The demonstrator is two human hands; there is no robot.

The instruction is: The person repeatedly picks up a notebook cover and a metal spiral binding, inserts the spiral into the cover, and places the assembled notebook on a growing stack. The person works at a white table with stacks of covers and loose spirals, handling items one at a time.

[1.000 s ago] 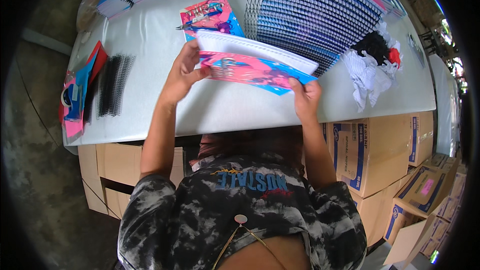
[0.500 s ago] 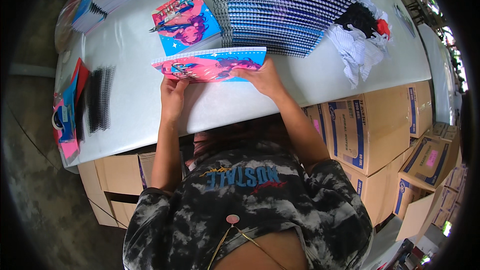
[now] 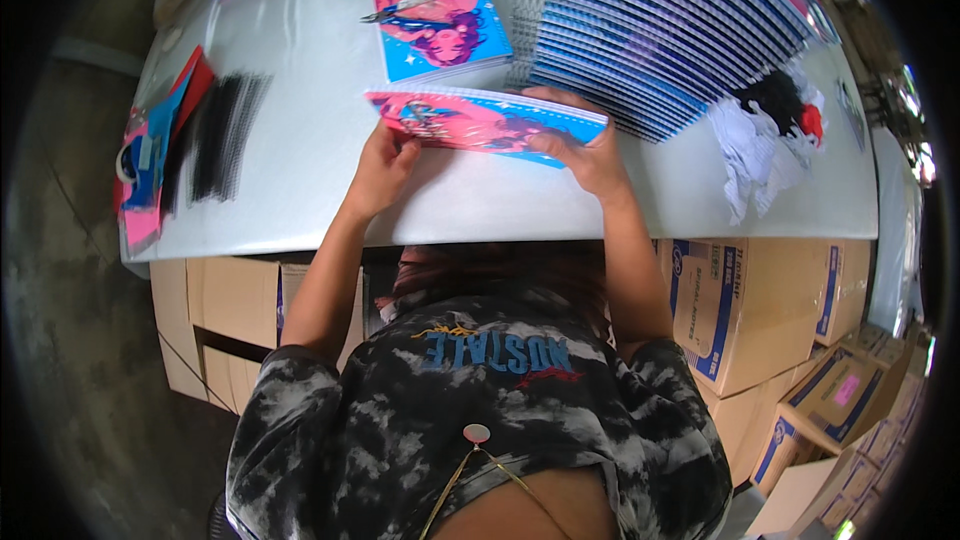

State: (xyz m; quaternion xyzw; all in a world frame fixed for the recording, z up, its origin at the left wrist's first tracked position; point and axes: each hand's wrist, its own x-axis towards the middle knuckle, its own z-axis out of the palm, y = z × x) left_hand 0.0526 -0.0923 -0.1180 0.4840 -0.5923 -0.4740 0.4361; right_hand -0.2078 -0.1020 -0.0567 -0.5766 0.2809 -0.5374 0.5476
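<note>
I hold a pink and blue notebook (image 3: 470, 128) above the near part of the table, its cover tilted toward me and its edge of pages facing up. My left hand (image 3: 383, 172) grips its lower left corner, thumb in front. My right hand (image 3: 597, 162) is closed round the right end, thumb on the cover and fingers over the top edge. Just beyond lies a small stack of notebooks (image 3: 450, 48) with the same cover. A pair of pliers (image 3: 415, 22) with dark handles rests on top of it.
Long overlapping rows of spiral-bound notebooks (image 3: 640, 35) cover the far right of the white table (image 3: 310, 160). White rags (image 3: 745, 155) and a black cloth (image 3: 775, 105) lie at right. Black spiral coils (image 3: 232, 140) and a blue tape dispenser (image 3: 143, 170) sit left. Cardboard boxes (image 3: 770, 305) stand below.
The view has shifted, so the table's things appear further right and higher. The notebook's right end has dipped, and my right fingers now reach over its top edge.
</note>
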